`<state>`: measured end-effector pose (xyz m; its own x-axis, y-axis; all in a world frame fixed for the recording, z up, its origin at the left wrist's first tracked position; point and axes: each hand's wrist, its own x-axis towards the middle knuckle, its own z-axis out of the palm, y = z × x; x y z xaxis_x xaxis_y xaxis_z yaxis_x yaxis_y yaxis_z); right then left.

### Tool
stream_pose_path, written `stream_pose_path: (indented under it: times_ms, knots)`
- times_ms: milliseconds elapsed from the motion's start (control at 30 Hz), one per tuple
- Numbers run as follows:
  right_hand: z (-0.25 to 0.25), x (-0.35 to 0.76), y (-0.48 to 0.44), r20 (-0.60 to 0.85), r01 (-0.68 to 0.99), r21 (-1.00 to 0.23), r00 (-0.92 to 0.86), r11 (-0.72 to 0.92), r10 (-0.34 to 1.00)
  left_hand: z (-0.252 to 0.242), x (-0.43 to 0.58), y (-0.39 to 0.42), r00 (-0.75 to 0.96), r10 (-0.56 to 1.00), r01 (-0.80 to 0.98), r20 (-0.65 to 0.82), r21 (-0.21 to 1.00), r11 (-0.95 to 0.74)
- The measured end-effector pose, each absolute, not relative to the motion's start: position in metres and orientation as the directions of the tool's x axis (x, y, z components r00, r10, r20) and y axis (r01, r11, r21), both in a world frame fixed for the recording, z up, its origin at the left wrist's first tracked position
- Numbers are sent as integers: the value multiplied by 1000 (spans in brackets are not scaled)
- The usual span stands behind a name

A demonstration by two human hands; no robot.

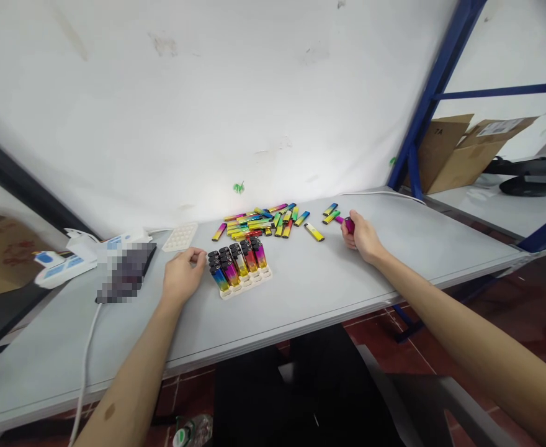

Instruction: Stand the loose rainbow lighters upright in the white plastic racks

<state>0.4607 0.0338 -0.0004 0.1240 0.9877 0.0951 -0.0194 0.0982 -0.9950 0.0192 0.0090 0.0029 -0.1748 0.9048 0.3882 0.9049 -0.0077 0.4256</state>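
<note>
Bare forearms [145, 366] extend from seven and four o'clock. The right hand [361, 237], at three, clamps its fingers around a partly hidden purple lighter [349, 225]. The left hand [182, 277], at eight, curls loosely beside a socketed off-white tray [247, 286] of standing lighters [231, 273]; whether fingertips meet is unclear. Glossy multicoloured lighters [280, 226] lie heaped at centre.

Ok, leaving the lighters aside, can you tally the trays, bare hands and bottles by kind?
White plastic trays, near tray and far tray: 2
Bare hands, left hand and right hand: 2
Clear plastic bottle: 1
Total: 5
</note>
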Motion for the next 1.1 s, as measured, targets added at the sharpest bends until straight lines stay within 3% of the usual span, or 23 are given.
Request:
stream_pose_path:
  times_ms: [567,1100]
  knots:
    - [-4,463,33,132,29,-991,71,130,989,2,17,10,-169,908,903,384,430,-14]
    - [4,460,32,61,-70,-995,106,68,993,8,22,7,-207,917,895,341,444,37]
